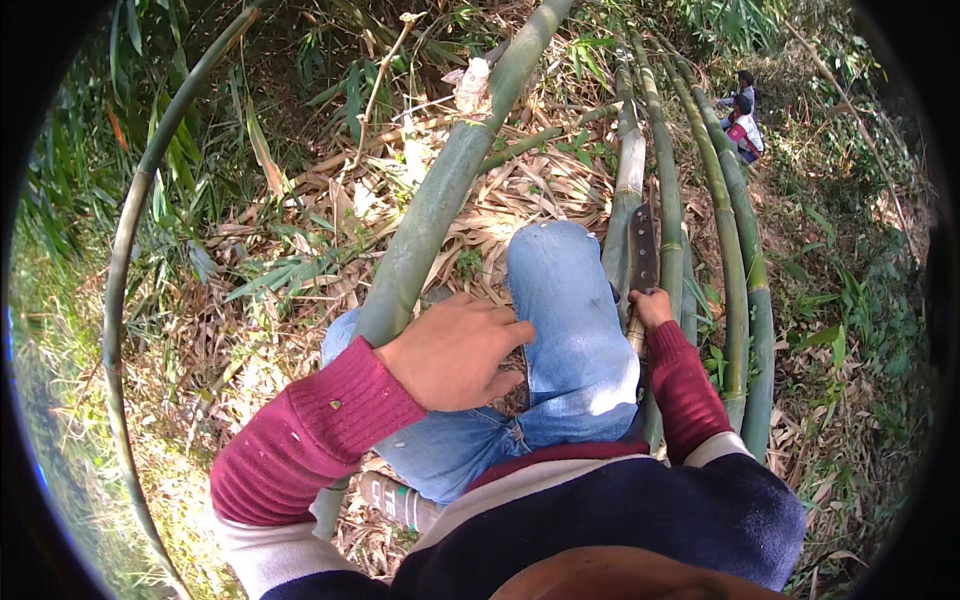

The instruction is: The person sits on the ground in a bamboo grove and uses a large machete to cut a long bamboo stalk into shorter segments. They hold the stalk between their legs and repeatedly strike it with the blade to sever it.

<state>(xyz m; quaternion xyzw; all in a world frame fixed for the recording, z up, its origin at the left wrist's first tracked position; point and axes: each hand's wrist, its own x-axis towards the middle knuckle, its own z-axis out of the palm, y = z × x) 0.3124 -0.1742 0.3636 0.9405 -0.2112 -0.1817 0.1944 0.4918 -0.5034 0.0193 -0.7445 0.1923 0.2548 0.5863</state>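
My left hand (455, 350) is over my left thigh, beside the lower end of a thick green bamboo pole (430, 215). Its fingers are loosely stretched with the thumb apart, and nothing shows in them. Whether the palm touches the pole is hidden. My right hand (652, 308), beside my right knee, is wrapped round a large knife (643, 248). The knife points away from me, with a dark blade and a row of light spots. It lies along a group of long bamboo poles (665, 170) to the right of my leg.
A thin curved bamboo stem (120, 270) arches at the left. Dry bamboo leaves (310, 240) cover the ground, with green foliage around. Two people (742, 125) are farther off at the upper right. A pale cylindrical piece (398, 500) lies beneath my left leg.
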